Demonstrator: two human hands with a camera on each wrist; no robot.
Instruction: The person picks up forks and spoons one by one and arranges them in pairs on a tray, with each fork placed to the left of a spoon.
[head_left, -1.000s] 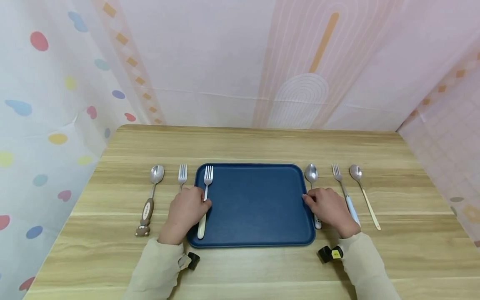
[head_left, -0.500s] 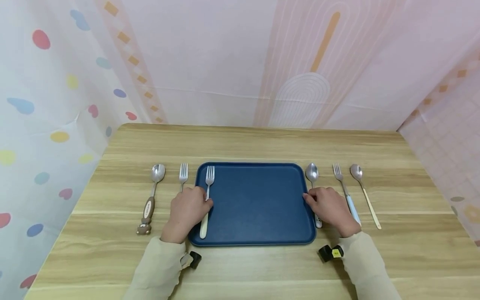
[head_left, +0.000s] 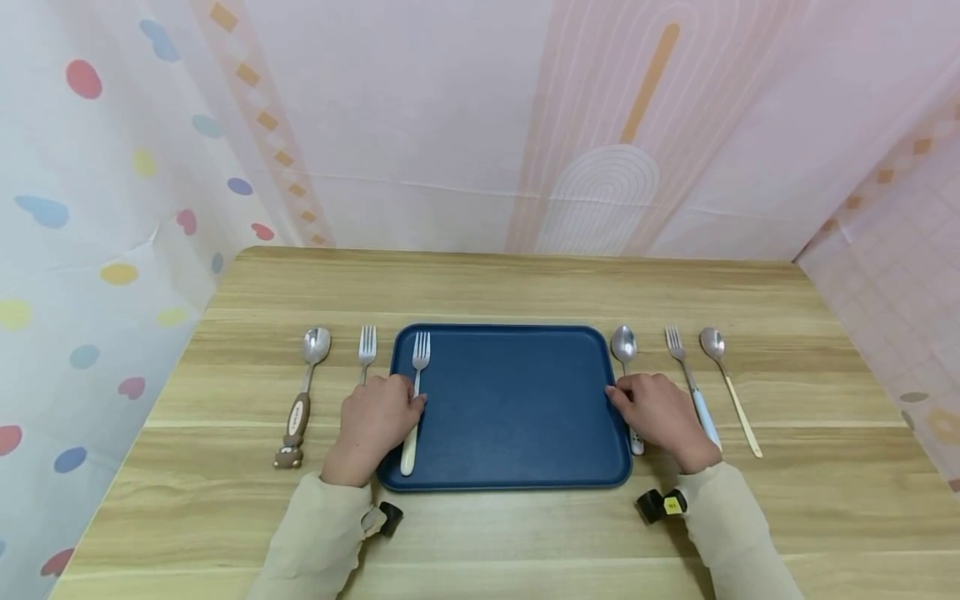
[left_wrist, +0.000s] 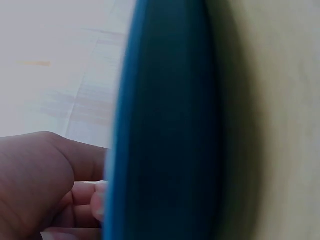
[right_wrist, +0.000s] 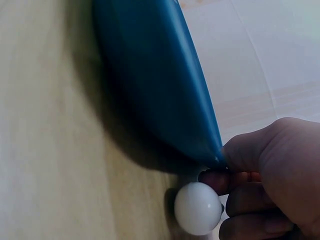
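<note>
A dark blue rectangular tray (head_left: 517,417) lies at the middle of the wooden table. My left hand (head_left: 375,421) grips its left rim, thumb over the inside edge. In the left wrist view the fingers meet the tray's wall (left_wrist: 170,120). My right hand (head_left: 660,417) pinches the right rim; the right wrist view has thumb and forefinger at the tray's edge (right_wrist: 185,55). A cream-handled fork (head_left: 408,450) rests along the tray's left side, partly behind my left thumb. Under my right hand passes a spoon (head_left: 624,343), its white handle end (right_wrist: 198,209) beside the curled fingers.
Left of the tray lie a fork (head_left: 367,346), its handle hidden by my left hand, and a spoon with a brown bear handle (head_left: 297,421). To the right are a blue-handled fork (head_left: 701,408) and a cream-handled spoon (head_left: 738,408). A patterned curtain (head_left: 435,125) hangs behind the table.
Both hands keep their hold on the tray's rims. The whole head view has shifted very slightly; nothing else visibly differs.
</note>
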